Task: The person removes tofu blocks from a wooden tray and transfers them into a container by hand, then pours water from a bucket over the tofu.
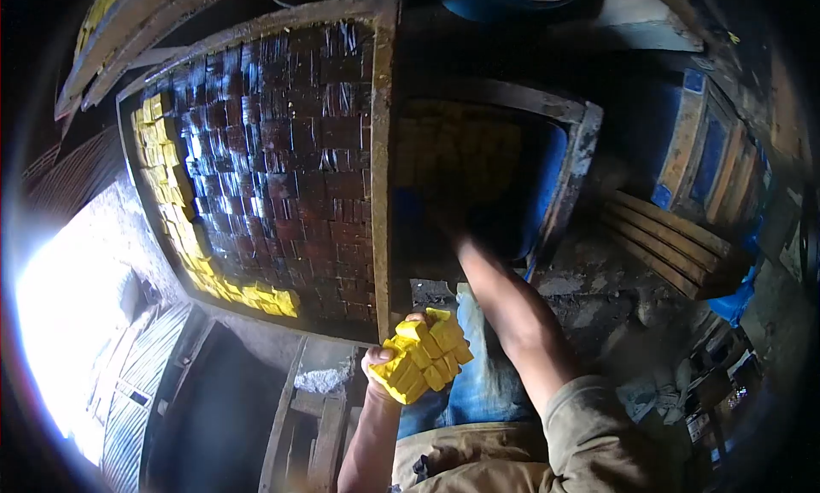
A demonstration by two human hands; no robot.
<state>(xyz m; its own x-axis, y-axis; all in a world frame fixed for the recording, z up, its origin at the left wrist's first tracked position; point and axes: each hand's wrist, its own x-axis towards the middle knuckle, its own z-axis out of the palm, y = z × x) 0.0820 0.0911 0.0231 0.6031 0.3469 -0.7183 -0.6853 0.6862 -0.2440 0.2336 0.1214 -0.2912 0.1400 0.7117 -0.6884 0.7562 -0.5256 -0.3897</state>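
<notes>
A cluster of small yellow tofu pieces (pixel 424 355) rests in my left hand (pixel 377 362), whose fingers curl around its left side and back. My right hand (pixel 450 228) reaches into a dark, blue-lined wooden-framed bin (pixel 551 173); its fingers are lost in shadow. More yellowish pieces (pixel 478 147) show dimly inside that bin. To the left is a large tray of woven dark strips (pixel 282 160) in a wooden frame, wet and shiny. Rows of yellow tofu pieces (pixel 166 164) line its left side and part of its near edge. My left hand is just below the tray's near right corner.
Stacked wooden slats (pixel 666 241) lie at the right, below a wooden frame with blue parts (pixel 713 151). A blue round tub (pixel 512 2) stands at the back. Other frames (pixel 145 32) lean at the upper left. A wooden stand (pixel 312 407) is at the near left.
</notes>
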